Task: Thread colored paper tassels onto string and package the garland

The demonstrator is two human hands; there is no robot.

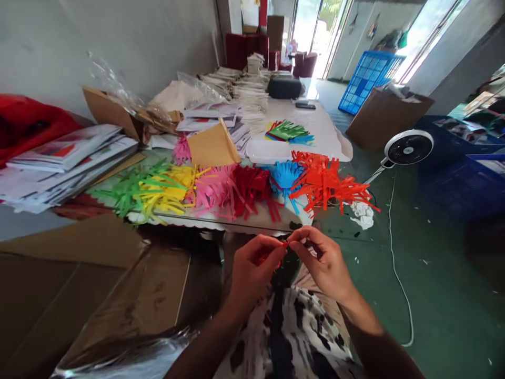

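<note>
My left hand (252,268) and my right hand (321,260) meet in front of me, just below the table edge. Both pinch a small red paper strip (284,244) between fingertips and thumbs. Red paper also shows inside my left palm. Directly ahead on the table lie piles of cut paper strips: green (130,192), yellow (169,192), pink (213,192), dark red (252,187), blue (284,176) and orange-red (327,181). My lap with black-and-white patterned cloth (292,331) is below the hands.
Stacked printed sheets (63,158) lie at left, a brown envelope (213,147) behind the strips, a white tray (260,152) with more coloured strips farther back. Cardboard boxes (98,284) stand at my left. A white fan (408,147), its cable, blue crates (369,79) sit on the green floor.
</note>
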